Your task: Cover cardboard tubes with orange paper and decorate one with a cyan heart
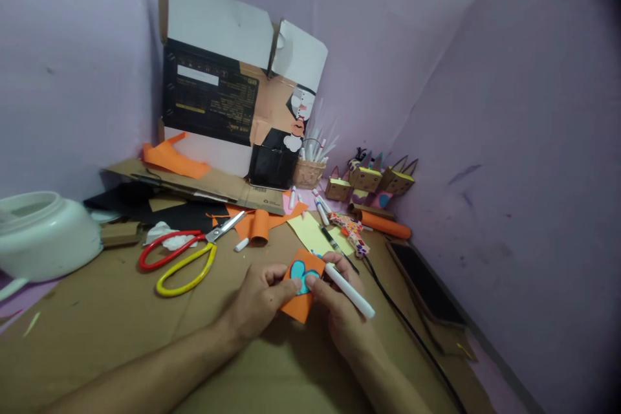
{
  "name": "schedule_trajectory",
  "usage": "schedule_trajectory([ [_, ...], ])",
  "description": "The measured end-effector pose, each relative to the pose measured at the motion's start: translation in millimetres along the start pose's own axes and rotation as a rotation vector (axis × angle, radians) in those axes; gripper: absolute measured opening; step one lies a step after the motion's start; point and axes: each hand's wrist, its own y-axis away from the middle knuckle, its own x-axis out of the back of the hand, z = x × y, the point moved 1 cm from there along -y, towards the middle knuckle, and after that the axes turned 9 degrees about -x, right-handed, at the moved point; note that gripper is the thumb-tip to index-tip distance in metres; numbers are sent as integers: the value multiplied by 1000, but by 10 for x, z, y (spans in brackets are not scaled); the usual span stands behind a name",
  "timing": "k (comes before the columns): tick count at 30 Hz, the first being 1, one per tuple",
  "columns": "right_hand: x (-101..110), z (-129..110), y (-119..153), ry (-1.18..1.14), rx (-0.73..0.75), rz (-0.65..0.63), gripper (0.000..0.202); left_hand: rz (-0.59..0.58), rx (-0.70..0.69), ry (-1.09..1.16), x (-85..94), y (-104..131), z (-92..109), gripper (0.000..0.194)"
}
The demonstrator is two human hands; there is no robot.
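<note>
An orange paper piece (pixel 299 312) is held between both hands above the cardboard. Lying on it is a light-blue heart (pixel 297 270) with a dark blue outline. My left hand (pixel 259 301) pinches the left side, its thumb pressed onto the heart. My right hand (pixel 347 310) grips the right side with its thumb on the heart, and a white marker (pixel 350 291) is also tucked in that hand, pointing down to the right. The marker's tip is hard to make out. Fingers behind the paper are hidden.
Red-and-yellow-handled scissors (pixel 187 265) lie left, near a white pot (pixel 46 233). Behind are an orange paper roll (pixel 260 228), a white cap (pixel 241 244), yellow paper (pixel 305 233) and a glue gun (pixel 352 229) with a black cord. A dark tablet-like slab (pixel 427 281) lies right.
</note>
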Motion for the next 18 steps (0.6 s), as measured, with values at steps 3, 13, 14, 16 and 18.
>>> schedule_trajectory([
  [3,-15,-11,11,3,-27,-17,38,49,-13,-54,4,12,6,28],
  [13,24,-126,7,63,-106,-146,34,-87,46,-5,96,-33,66,26],
  [14,29,-138,13,72,-120,-165,34,-108,63,-4,112,-50,74,25],
  [16,24,-153,31,90,-147,-200,33,-151,109,-14,134,-80,79,23],
  [18,3,-154,50,101,-171,-230,32,-187,163,-31,139,-101,74,21],
])
